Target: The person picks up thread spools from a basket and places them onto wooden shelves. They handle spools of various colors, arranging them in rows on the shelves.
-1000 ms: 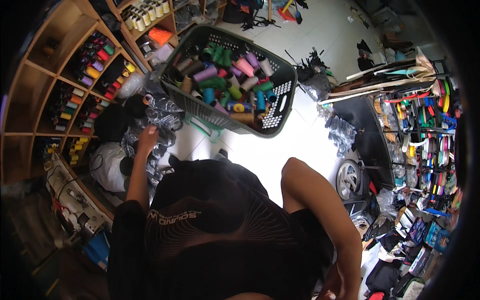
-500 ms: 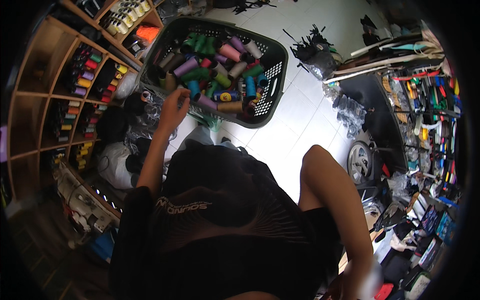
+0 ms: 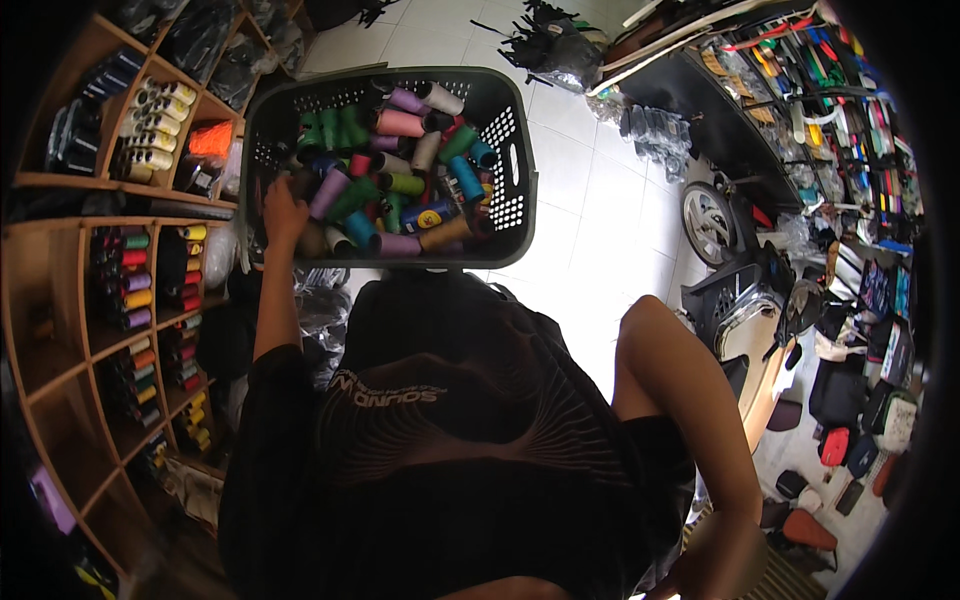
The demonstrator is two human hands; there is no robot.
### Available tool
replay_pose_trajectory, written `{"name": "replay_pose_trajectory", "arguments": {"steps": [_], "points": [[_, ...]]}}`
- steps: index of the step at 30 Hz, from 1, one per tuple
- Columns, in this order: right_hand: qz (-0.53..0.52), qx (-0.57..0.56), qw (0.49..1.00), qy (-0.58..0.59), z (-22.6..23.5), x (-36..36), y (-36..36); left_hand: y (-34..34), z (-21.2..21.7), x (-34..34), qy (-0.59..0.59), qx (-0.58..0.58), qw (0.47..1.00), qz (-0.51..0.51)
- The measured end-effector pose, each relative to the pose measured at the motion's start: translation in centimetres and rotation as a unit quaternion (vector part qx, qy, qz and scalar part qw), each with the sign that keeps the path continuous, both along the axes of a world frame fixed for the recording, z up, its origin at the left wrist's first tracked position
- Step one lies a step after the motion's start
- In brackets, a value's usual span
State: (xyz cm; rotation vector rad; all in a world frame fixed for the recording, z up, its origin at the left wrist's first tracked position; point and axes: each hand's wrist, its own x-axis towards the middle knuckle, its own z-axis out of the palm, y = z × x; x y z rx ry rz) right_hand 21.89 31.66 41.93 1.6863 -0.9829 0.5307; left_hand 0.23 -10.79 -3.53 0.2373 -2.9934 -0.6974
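A dark green plastic basket [image 3: 400, 262] with perforated sides holds many thread spools, among them a purple spool [image 3: 328, 193], a pink spool [image 3: 400, 123] and a tan spool [image 3: 444, 233]. My left hand [image 3: 286, 215] reaches over the near rim into the basket's left end, beside dark brownish spools. Its fingertips are lost in the shadow there, so a hold on a spool cannot be made out. At the lower right, my right hand [image 3: 715, 560] hangs low by my side, far from the basket. A blur covers it and hides its fingers.
Wooden cubby shelves [image 3: 90, 345] with rows of coloured spools line the left. On the right stand a wheel [image 3: 712, 222], a dark chair [image 3: 728, 300] and a crowded rack [image 3: 830, 110]. Plastic-wrapped bundles [image 3: 655, 140] and black straps [image 3: 550, 45] lie on the tiled floor [image 3: 585, 190].
My left hand has gone from above the basket's near rim down into its left end. With the turned view, the basket sits further left and lower. My right hand stays low.
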Motion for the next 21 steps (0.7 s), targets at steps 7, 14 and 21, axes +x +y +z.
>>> {"name": "replay_pose_trajectory", "arguments": {"steps": [7,14,21], "points": [[-0.036,0.026,0.999,-0.026,0.6,-2.7,-5.4,-3.0,-5.7,-2.1,-0.086,0.042,0.995,-0.017],[-0.044,0.046,0.997,-0.054,0.7,-4.6,-7.3,-4.1,-8.5,-2.9,-0.081,0.082,0.993,-0.024],[-0.015,0.062,0.995,-0.080,0.4,-6.6,-6.4,-3.2,-3.9,-1.8,0.021,0.102,0.994,0.008]]}}
